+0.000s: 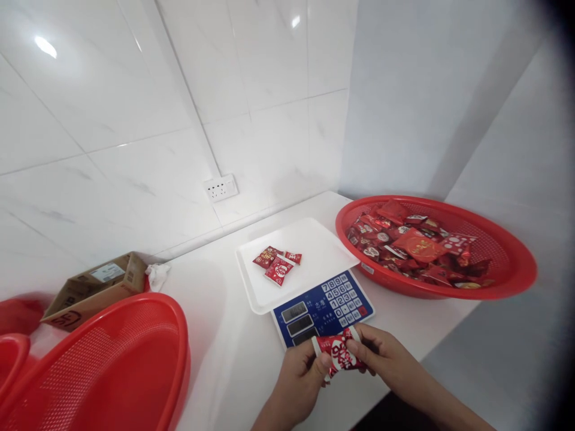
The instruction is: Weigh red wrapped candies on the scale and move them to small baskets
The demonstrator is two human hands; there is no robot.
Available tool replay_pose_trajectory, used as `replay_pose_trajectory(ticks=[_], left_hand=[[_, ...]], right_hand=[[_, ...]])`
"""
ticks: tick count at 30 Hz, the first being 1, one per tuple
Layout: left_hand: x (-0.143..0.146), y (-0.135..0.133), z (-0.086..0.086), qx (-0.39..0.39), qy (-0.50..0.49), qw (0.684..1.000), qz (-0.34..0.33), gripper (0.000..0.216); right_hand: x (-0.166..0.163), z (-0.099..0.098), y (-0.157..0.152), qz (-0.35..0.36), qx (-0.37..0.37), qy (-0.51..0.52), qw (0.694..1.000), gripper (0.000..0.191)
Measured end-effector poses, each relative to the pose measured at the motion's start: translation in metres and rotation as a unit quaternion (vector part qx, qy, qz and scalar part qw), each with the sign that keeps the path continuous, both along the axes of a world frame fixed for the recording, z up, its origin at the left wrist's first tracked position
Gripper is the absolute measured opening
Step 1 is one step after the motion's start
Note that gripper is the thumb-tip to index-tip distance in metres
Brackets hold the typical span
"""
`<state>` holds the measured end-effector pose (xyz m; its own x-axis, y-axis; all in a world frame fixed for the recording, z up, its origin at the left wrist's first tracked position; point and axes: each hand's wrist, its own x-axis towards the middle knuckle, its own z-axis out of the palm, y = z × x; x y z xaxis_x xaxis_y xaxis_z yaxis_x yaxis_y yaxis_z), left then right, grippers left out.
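Observation:
Between my two hands is a small red and white snack packet (339, 352), held in front of the scale's lower edge. My left hand (299, 380) pinches its left end, with the thumb on the printed face. On the other end, my right hand (381, 356) grips with thumb and fingers closed. Just beyond them stands a blue digital scale (309, 308) with a keypad and display windows. Its white tray (323, 245) bears several red packets (279, 269), lying flat near the tray's left side.
A red basket (507, 263) full of red wrapped packets (417, 244) stands at the right. At the lower left is another red basket (173, 335), with a cardboard box (130, 272) and crumpled white tissue (157, 275) behind it. A power socket (221, 188) is on the tiled wall.

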<state>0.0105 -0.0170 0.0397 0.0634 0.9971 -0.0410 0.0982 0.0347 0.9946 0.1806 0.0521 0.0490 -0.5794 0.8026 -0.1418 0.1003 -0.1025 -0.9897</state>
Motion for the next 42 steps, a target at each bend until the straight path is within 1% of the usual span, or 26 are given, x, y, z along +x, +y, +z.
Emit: replay_pose_trajectory(ticks=[2, 4, 7, 9, 10, 12, 14, 15, 17, 19, 21, 23, 25, 27, 29, 31, 32, 33, 34, 35, 36, 37, 38, 40, 42], left_hand=[[-0.003, 0.000, 0.003, 0.008, 0.019, 0.999, 0.045, 0.041], [-0.007, 0.000, 0.012, 0.010, 0.043, 0.992, 0.121, 0.037], [-0.016, 0.005, 0.037, 0.033, 0.114, 0.968, 0.221, 0.032], [-0.024, 0.015, 0.057, 0.066, 0.212, 0.943, 0.249, 0.027], [-0.028, 0.022, 0.066, 0.082, 0.279, 0.924, 0.249, 0.024], [-0.037, 0.039, 0.078, 0.104, 0.416, 0.873, 0.230, 0.021], [-0.045, 0.058, 0.083, 0.103, 0.493, 0.837, 0.215, 0.024], [-0.048, 0.066, 0.084, 0.095, 0.515, 0.826, 0.211, 0.025], [-0.051, 0.080, 0.083, 0.074, 0.542, 0.811, 0.207, 0.029], [-0.049, 0.088, 0.080, 0.055, 0.562, 0.800, 0.203, 0.031], [-0.046, 0.091, 0.078, 0.041, 0.568, 0.796, 0.202, 0.029], [-0.042, 0.089, 0.078, 0.030, 0.561, 0.801, 0.207, 0.024], [-0.039, 0.085, 0.081, 0.021, 0.541, 0.812, 0.217, 0.018], [-0.038, 0.078, 0.087, 0.015, 0.506, 0.830, 0.232, 0.016], [-0.038, 0.069, 0.095, 0.010, 0.450, 0.860, 0.241, 0.021], [-0.035, 0.058, 0.102, 0.005, 0.384, 0.893, 0.233, 0.030], [-0.033, 0.052, 0.104, 0.002, 0.339, 0.914, 0.224, 0.034], [-0.030, 0.047, 0.104, -0.007, 0.272, 0.938, 0.216, 0.036], [-0.025, 0.041, 0.102, -0.021, 0.185, 0.960, 0.209, 0.036], [-0.019, 0.036, 0.097, -0.038, 0.086, 0.974, 0.207, 0.035], [-0.012, 0.031, 0.090, -0.060, -0.017, 0.976, 0.209, 0.035], [-0.004, 0.027, 0.080, -0.085, -0.102, 0.968, 0.214, 0.034], [0.006, 0.024, 0.069, -0.107, -0.157, 0.956, 0.222, 0.036], [0.027, 0.018, 0.046, -0.164, -0.206, 0.940, 0.219, 0.045], [0.047, 0.014, 0.027, -0.202, -0.240, 0.931, 0.189, 0.058]], right_hand=[[0.003, -0.003, 0.002, -0.035, -0.090, 0.076, 0.992, 0.038], [0.007, -0.008, 0.004, -0.075, -0.183, 0.150, 0.969, 0.038], [0.014, -0.021, 0.008, -0.096, -0.278, 0.204, 0.934, 0.036], [0.018, -0.031, 0.011, -0.097, -0.317, 0.212, 0.920, 0.033], [0.020, -0.036, 0.012, -0.097, -0.332, 0.214, 0.913, 0.031], [0.022, -0.043, 0.014, -0.091, -0.357, 0.222, 0.903, 0.031], [0.023, -0.047, 0.016, -0.075, -0.375, 0.231, 0.895, 0.032], [0.024, -0.048, 0.016, -0.065, -0.379, 0.234, 0.893, 0.033], [0.024, -0.047, 0.016, -0.040, -0.377, 0.230, 0.896, 0.032], [0.024, -0.046, 0.015, -0.018, -0.360, 0.220, 0.906, 0.030], [0.025, -0.043, 0.013, -0.006, -0.340, 0.215, 0.916, 0.029], [0.025, -0.041, 0.012, -0.004, -0.330, 0.218, 0.918, 0.030], [0.025, -0.039, 0.012, -0.001, -0.335, 0.227, 0.914, 0.031], [0.026, -0.038, 0.012, 0.003, -0.345, 0.235, 0.909, 0.031], [0.026, -0.038, 0.013, 0.008, -0.349, 0.235, 0.907, 0.032], [0.026, -0.040, 0.014, 0.017, -0.347, 0.231, 0.909, 0.035], [0.026, -0.041, 0.015, 0.024, -0.342, 0.232, 0.910, 0.036], [0.026, -0.042, 0.015, 0.030, -0.334, 0.235, 0.912, 0.037], [0.025, -0.043, 0.015, 0.036, -0.321, 0.239, 0.915, 0.038], [0.025, -0.043, 0.016, 0.040, -0.304, 0.244, 0.920, 0.039], [0.024, -0.043, 0.016, 0.041, -0.278, 0.248, 0.927, 0.039], [0.024, -0.042, 0.016, 0.040, -0.245, 0.247, 0.937, 0.041], [0.024, -0.040, 0.017, 0.042, -0.207, 0.239, 0.948, 0.042], [0.025, -0.033, 0.017, 0.047, -0.116, 0.196, 0.973, 0.043], [0.029, -0.019, 0.018, 0.057, -0.021, 0.114, 0.992, 0.039]])
